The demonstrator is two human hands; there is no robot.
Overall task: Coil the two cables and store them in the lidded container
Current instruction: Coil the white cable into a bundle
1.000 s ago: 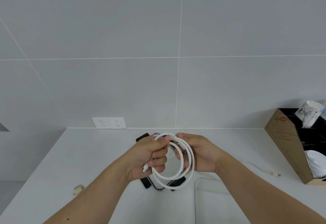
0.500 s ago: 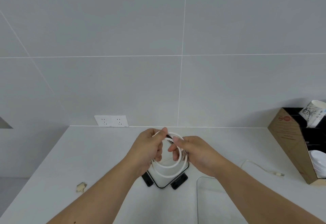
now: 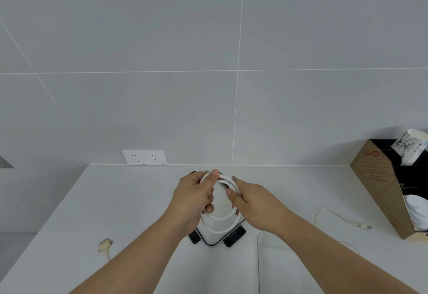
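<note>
White cable (image 3: 220,223), neatly looped coil

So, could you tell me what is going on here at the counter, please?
A person holds a white cable wound into loops between both hands. The left hand grips one side of the coil and the right hand pinches the other. The coil is held over the container with black clips. A second, thinner cable lies uncoiled on the counter to the right, and neither hand touches it.
</note>
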